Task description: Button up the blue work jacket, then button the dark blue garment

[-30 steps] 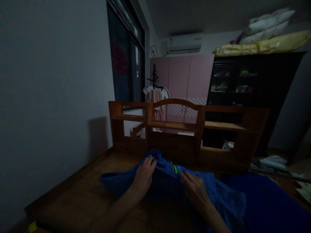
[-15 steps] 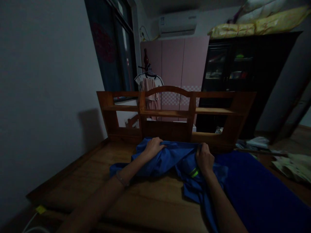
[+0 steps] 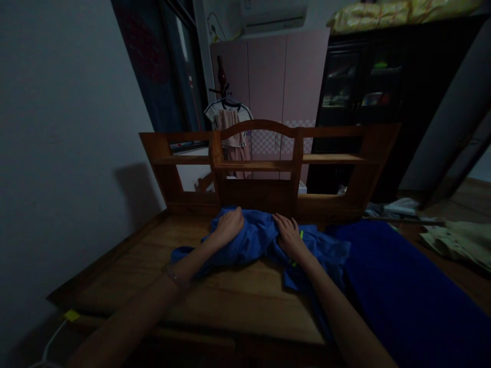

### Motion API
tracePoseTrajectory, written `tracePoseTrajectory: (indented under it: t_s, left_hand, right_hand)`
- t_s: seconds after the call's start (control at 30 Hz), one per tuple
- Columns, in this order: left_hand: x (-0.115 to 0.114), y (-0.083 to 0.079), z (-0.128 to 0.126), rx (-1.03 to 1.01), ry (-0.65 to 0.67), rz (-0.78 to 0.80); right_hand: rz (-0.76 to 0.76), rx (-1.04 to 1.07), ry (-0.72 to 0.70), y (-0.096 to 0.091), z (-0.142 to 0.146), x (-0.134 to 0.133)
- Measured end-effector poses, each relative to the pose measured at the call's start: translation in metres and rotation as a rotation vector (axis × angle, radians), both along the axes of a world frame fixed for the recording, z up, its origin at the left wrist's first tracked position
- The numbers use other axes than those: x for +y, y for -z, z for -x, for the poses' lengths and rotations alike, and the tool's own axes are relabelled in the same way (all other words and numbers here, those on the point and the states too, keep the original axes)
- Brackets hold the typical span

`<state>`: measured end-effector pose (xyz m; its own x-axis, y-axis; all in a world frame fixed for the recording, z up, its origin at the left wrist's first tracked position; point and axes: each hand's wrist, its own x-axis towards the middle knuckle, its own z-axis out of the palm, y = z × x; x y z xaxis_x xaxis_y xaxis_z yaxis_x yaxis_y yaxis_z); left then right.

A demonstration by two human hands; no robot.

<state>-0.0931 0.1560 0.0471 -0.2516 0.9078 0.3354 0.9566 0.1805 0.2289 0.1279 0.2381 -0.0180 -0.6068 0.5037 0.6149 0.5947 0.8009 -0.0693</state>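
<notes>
A crumpled blue garment (image 3: 257, 240) with a small yellow-green stripe lies on a bare wooden bed platform (image 3: 230, 296), close to the wooden headboard (image 3: 268, 168). My left hand (image 3: 229, 225) rests on the garment's left part with its fingers curled into the cloth. My right hand (image 3: 288, 236) lies on the garment's middle, fingers stretched out and pressed onto the fabric. Both forearms reach forward from the bottom edge of the head view.
A dark blue sheet or mat (image 3: 402, 296) covers the platform's right side. A grey wall (image 3: 69, 128) runs along the left. Behind the headboard stand a pink wardrobe (image 3: 268, 82), a dark cabinet (image 3: 364, 87) and clothes on a hanger (image 3: 228, 120). Clutter (image 3: 452, 237) lies on the floor at right.
My right hand let go of the bunched cloth it gripped and moved left, now lying flat on the garment. The garment sits more gathered near the headboard. The camera tilted further down.
</notes>
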Motion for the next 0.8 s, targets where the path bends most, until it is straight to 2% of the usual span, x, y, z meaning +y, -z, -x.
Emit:
tracePoseTrajectory:
  t_s: [0.07, 0.13, 0.27, 0.33, 0.37, 0.43, 0.53, 0.6, 0.7, 0.73, 0.8]
  left_hand:
    - [-0.005, -0.003, 0.0, -0.022, 0.044, 0.027]
    - [-0.012, -0.012, 0.001, -0.118, 0.123, 0.096]
    - [-0.029, -0.045, 0.009, -0.514, 0.412, 0.379]
    - [-0.033, -0.061, 0.021, -0.636, 0.504, 0.507]
    - [-0.034, -0.066, 0.028, -0.645, 0.505, 0.557]
    - [-0.03, -0.068, 0.044, -0.531, 0.39, 0.549]
    - [-0.019, -0.05, 0.053, -0.288, 0.141, 0.335]
    - [-0.01, -0.029, 0.041, -0.231, 0.075, 0.196]
    - [0.001, 0.006, -0.001, -0.214, 0.096, -0.005]
    - [0.003, 0.016, -0.017, -0.236, 0.134, -0.133]
    - [0.004, 0.033, -0.044, -0.303, 0.226, -0.241]
  right_hand:
    - [0.041, 0.011, -0.066, 0.002, 0.003, -0.005]
    - [0.096, 0.038, -0.101, 0.001, 0.003, -0.008]
    - [0.206, 0.105, -0.112, -0.007, -0.002, -0.009]
    - [0.225, 0.127, -0.133, -0.009, -0.003, -0.009]
    - [0.225, 0.129, -0.139, -0.01, -0.003, -0.009]
    - [0.216, 0.119, -0.126, -0.01, 0.0, -0.009]
    - [0.206, 0.082, -0.077, -0.007, 0.005, -0.01]
    - [0.207, 0.066, -0.049, -0.004, 0.009, -0.01]
    - [0.233, 0.086, -0.021, 0.002, 0.012, -0.01]
    - [0.246, 0.099, -0.018, 0.003, 0.012, -0.009]
    - [0.26, 0.121, -0.023, 0.005, 0.011, -0.008]
